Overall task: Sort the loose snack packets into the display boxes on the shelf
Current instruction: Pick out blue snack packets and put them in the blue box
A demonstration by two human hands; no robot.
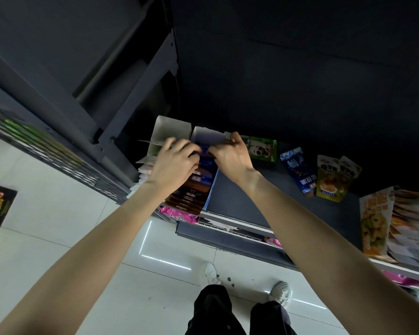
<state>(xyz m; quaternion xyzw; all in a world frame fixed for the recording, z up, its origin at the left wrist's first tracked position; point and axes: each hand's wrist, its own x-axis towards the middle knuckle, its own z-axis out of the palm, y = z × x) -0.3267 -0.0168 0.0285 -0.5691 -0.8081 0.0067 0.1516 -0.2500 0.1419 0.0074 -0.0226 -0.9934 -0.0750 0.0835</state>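
Head view: my left hand [173, 163] and right hand [230, 154] both pinch a blue packet [205, 151] over the box [198, 180] at the shelf's [240, 201] left end. Box runs front-to-back. Another packet [299, 171] lies flat, well right.

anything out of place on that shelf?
Yes. A blue snack packet, two yellow pouches and a green panda packet lie loose and askew on the dark shelf, outside any display box.

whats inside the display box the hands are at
A row of dark brown and blue snack packets fills the display box. The left hand and right hand cover its far packets.
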